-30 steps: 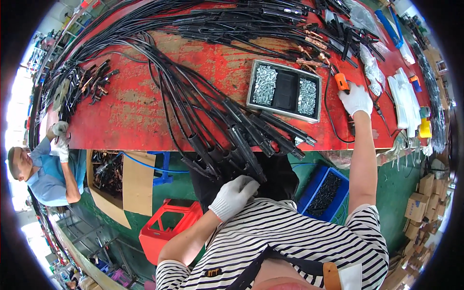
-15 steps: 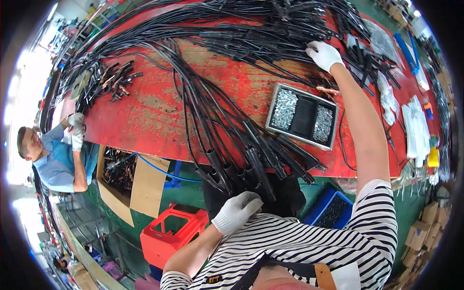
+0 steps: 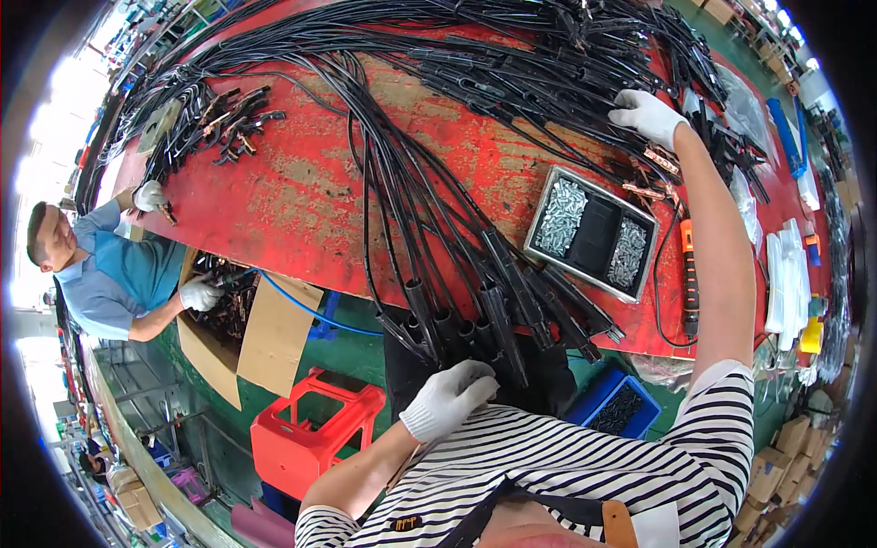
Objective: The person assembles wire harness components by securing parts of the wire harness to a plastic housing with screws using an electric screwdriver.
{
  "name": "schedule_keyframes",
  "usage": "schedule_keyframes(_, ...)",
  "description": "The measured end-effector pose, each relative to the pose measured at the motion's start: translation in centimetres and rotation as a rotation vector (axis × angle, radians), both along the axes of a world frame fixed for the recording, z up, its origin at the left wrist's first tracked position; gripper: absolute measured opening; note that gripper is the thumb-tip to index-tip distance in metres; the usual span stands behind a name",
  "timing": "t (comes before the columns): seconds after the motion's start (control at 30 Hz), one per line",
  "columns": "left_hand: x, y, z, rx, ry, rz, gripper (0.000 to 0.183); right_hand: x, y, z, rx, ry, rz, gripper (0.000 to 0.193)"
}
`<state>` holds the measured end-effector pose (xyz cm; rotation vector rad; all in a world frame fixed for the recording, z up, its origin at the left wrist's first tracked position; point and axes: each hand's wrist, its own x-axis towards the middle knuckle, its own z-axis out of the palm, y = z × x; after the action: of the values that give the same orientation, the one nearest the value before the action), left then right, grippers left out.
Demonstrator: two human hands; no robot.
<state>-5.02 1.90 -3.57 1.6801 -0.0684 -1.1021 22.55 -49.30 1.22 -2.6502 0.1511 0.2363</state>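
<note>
My right hand point(image 3: 649, 119), in a white glove, is stretched over the heap of black cables with moulded ends point(image 3: 566, 82) at the far right of the table. Finger and thumb are apart at the cables, with nothing visible between them. Copper clips point(image 3: 660, 160) lie just below this hand. My left hand point(image 3: 450, 400), also gloved, rests curled against my striped shirt, and the inside of its grip is hidden. Just beyond it, black tubular cable ends point(image 3: 493, 315) hang over the table's near edge. A metal tray point(image 3: 592, 284) of small screws lies left of my right forearm.
An orange-and-black handled tool point(image 3: 691, 279) lies beside my right forearm. At the left, a co-worker point(image 3: 100, 265) has one gloved hand at a cardboard box point(image 3: 279, 329) of copper-ended parts. A red stool point(image 3: 315, 447) and blue bin point(image 3: 650, 411) stand below the table point(image 3: 292, 205).
The view has shifted slightly. My right hand stays near the cable heap and my left hand stays at my shirt. The co-worker's hands have parted, one going down to the box.
</note>
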Motion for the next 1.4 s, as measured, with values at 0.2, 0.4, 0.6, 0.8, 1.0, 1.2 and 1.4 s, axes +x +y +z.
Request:
schedule_keyframes(0.2,4.7,-0.6,4.1,-0.214,-0.103,0.11,0.024,-4.4,6.7,5.1,-0.343,-0.45,-0.064,0.033)
schedule_keyframes(0.4,17.7,-4.0,7.3,-0.286,-0.428,0.481,0.034,-12.7,16.9,9.3,-0.184,-0.31,0.4,0.024)
schedule_keyframes(0.6,35.8,-5.8,3.2,0.344,-0.772,0.598,0.098,-17.4,23.2,10.1,-0.011,-0.117,0.437,0.021)
schedule_keyframes(0.8,38.9,-6.2,3.0,0.9,-0.766,0.276,0.071,-20.1,24.6,10.4,0.33,-0.074,0.335,0.029)
schedule_keyframes(1.0,40.4,-1.7,0.7,0.692,-0.679,0.532,0.044,-21.9,23.2,10.9,1.073,0.348,0.308,0.027)
schedule_keyframes(1.2,38.4,0.4,2.5,-0.838,0.111,1.065,0.017,-28.4,19.6,7.7,1.333,0.574,0.195,0.034)
schedule_keyframes(1.4,27.8,-0.7,1.6,-0.84,0.207,0.819,0.033,-29.2,24.2,6.0,0.811,0.508,0.209,0.035)
